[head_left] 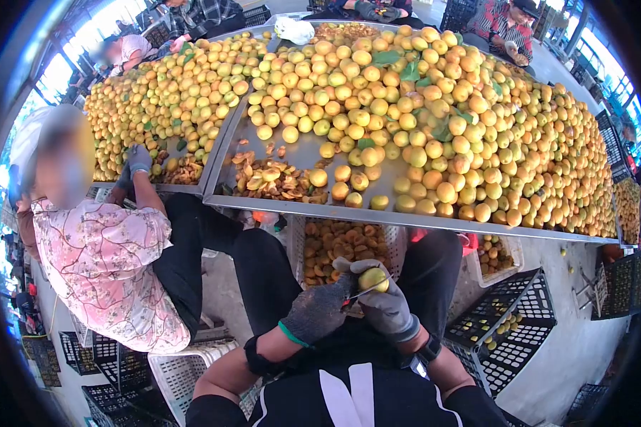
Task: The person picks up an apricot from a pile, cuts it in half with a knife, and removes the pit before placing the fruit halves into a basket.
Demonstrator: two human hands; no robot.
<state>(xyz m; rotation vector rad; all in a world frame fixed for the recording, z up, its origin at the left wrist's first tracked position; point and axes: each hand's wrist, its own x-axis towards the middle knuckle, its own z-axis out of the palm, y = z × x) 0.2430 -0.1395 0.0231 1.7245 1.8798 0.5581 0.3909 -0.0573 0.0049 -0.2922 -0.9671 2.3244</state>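
My left hand (316,313), in a dark grey glove with a green cuff, is closed around a small knife (367,290); its handle is mostly hidden by the fingers. The thin blade lies against a yellow-green apricot (373,279). My right hand (389,310), in a lighter grey glove, grips that fruit between thumb and fingers. Both hands meet over my lap. Just beyond them, between my knees, a white crate (297,249) holds many split apricot halves (345,245).
A metal-edged table (406,217) carries a large heap of whole apricots (434,142) and a pile of cut pieces (267,178). A co-worker (107,263) sits close on my left. Black crates (509,334) stand at right; other people sit across the table.
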